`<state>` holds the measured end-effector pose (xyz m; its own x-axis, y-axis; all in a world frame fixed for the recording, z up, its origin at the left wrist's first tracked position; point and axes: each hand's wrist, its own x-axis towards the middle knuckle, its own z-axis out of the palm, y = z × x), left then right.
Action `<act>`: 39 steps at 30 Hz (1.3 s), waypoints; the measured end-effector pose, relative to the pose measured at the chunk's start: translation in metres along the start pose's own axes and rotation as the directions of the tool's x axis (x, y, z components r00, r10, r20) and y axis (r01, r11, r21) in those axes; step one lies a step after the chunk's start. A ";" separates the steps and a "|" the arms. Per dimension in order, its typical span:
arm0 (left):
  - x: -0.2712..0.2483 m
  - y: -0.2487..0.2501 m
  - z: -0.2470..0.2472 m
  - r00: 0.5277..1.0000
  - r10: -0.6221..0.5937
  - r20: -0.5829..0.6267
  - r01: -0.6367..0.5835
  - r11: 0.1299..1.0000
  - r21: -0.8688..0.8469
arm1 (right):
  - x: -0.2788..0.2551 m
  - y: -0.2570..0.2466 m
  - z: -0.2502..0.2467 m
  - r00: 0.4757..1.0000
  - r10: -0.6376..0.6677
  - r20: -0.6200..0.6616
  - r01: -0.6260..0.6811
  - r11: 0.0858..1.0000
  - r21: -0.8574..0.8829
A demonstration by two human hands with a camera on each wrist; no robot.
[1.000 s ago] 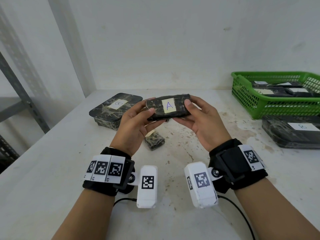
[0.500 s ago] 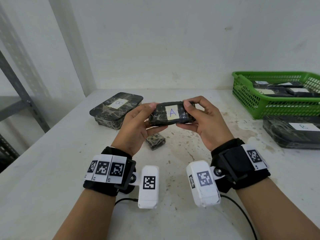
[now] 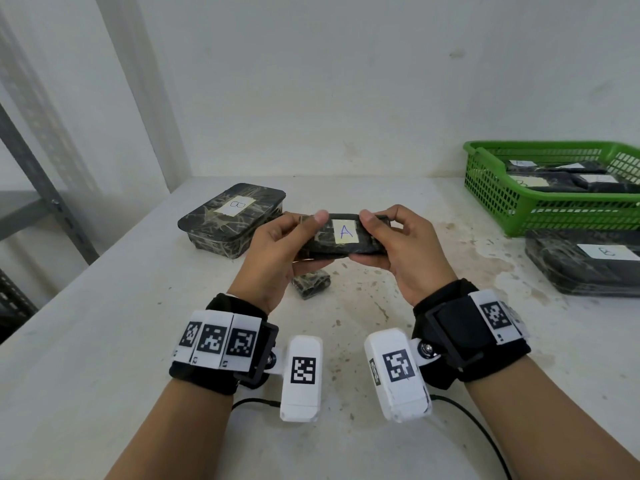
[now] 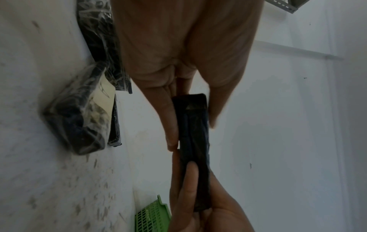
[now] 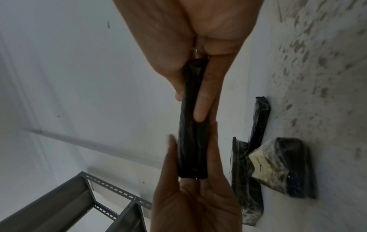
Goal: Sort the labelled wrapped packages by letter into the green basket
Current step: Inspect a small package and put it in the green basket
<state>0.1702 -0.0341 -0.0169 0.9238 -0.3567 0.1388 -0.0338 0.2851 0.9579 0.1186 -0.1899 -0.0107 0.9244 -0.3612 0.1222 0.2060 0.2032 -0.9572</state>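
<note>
Since a second ago we have lowered the A package (image 3: 343, 235) slightly and tipped its label toward us. Our left hand (image 3: 273, 258) and right hand (image 3: 403, 252) pinch its ends above the tabletop's (image 3: 104, 341) middle, long axis left-right. Next, keep it level toward the green basket (image 3: 502, 209) at the back right corner.

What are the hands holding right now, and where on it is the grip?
Both hands hold the wrapped package labelled A by its short ends: left hand on its left end, right hand on its right end, thumbs on top.
</note>
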 end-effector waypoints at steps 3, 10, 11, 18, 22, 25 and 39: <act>0.001 0.000 -0.004 1.000 0.025 -0.016 -0.025 1.000 0.007 | -0.002 -0.003 0.003 1.000 0.010 0.027 -0.009 1.000 -0.002; -0.001 0.001 -0.003 0.999 0.021 0.035 -0.021 1.000 0.000 | -0.003 -0.001 0.004 1.000 0.022 0.012 -0.022 0.999 -0.027; -0.002 0.001 -0.002 0.999 0.008 0.050 -0.008 1.000 -0.005 | -0.002 -0.001 0.003 1.000 0.020 -0.002 -0.020 0.999 -0.025; 0.001 0.000 -0.005 1.000 0.022 0.006 -0.022 1.000 -0.011 | -0.003 -0.005 0.004 0.996 0.039 0.078 -0.038 0.999 -0.015; 0.002 -0.001 -0.006 1.000 0.000 0.003 0.000 0.999 -0.047 | -0.004 -0.005 0.005 0.998 -0.004 0.060 0.007 0.999 -0.047; 0.004 -0.004 -0.005 0.999 -0.011 -0.039 0.009 0.998 -0.056 | -0.004 -0.007 0.003 0.998 -0.004 0.059 0.006 0.999 -0.035; 0.007 -0.002 -0.010 0.986 -0.044 -0.163 0.038 0.998 -0.040 | -0.003 -0.012 -0.002 0.985 -0.075 0.155 0.070 0.997 0.032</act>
<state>0.1806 -0.0277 -0.0204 0.9742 -0.2191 0.0539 0.0163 0.3068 0.9516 0.1130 -0.1933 -0.0005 0.9451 -0.2296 0.2325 0.2808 0.2065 -0.9373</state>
